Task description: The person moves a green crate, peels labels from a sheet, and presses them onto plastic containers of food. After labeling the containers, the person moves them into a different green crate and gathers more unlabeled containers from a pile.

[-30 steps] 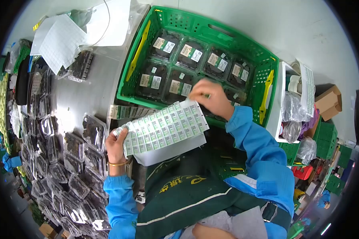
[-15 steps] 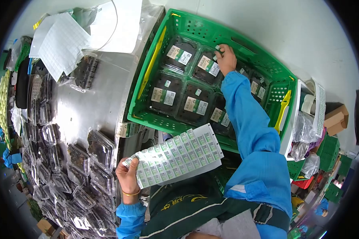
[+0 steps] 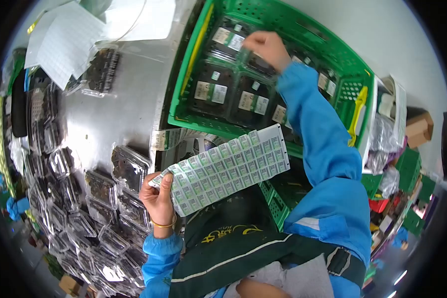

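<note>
My left hand (image 3: pixel 159 197) grips one end of a sheet of small green-and-white stickers (image 3: pixel 228 168), held flat in front of my body. My right hand (image 3: pixel 266 48) reaches into a green plastic crate (image 3: pixel 203 125) and rests its fingers on a clear clamshell box of dark fruit (image 3: pixel 256 62) in the far row. Whether a sticker is under the fingertips is hidden. The crate holds several labelled clamshell boxes (image 3: pixel 211 90) in two rows.
A steel table (image 3: pixel 119 114) lies left of the crate. Many clear clamshells of dark fruit (image 3: pixel 94 203) crowd its near left part. White label backing sheets (image 3: pixel 69 39) lie at the far end. Green crates and bags (image 3: pixel 392 169) are stacked on the right.
My right hand has shifted a little left along the far row of boxes in the crate. The sticker sheet in my left hand has risen slightly. The camera has tilted downward.
</note>
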